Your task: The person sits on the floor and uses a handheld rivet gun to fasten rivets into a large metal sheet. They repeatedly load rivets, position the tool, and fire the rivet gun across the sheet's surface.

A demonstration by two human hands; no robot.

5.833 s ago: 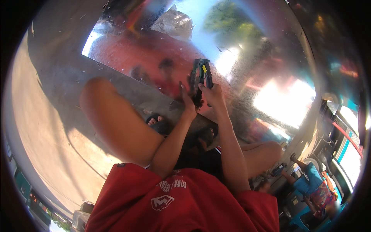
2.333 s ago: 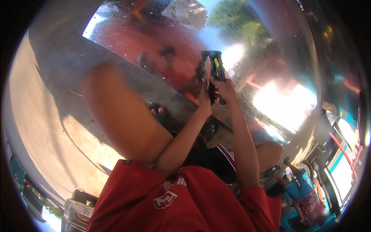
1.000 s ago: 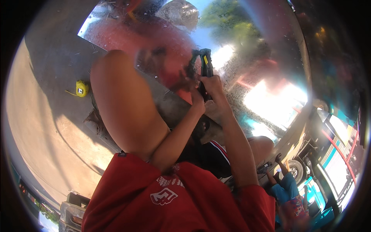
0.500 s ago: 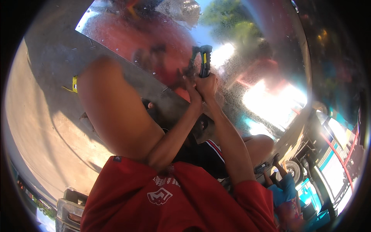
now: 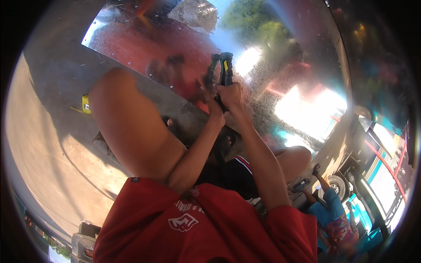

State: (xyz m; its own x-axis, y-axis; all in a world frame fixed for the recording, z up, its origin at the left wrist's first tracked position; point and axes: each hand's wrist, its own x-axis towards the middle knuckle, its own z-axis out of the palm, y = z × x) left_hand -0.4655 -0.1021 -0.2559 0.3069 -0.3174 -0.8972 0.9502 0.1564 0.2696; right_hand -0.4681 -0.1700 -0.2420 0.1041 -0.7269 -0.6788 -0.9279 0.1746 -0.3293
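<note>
A dark hand riveter (image 5: 225, 72) with a yellow label stands near the edge of a shiny metal sheet (image 5: 258, 101). My right hand (image 5: 230, 94) is closed around its handle part. Just to the left and a little nearer, my left hand (image 5: 213, 108) is closed at the tool's lower end, its fingers partly hidden. The sheet mirrors the tool and hands. Small rivet heads (image 5: 152, 74) run along the sheet's left edge. Where the riveter's nose touches cannot be made out.
A yellow tape measure (image 5: 85, 104) lies on the floor left of my bent knee (image 5: 116, 87). Crumpled clear plastic (image 5: 195, 15) rests on the sheet's far part. Thin metal pins (image 5: 100, 56) are scattered nearby. At the lower right, another person (image 5: 335, 215) is beside a wheeled vehicle (image 5: 337, 187).
Both hands and the riveter have shifted slightly left. My left hand has come down the tool, nearer to me. The other person at the lower right shows more fully.
</note>
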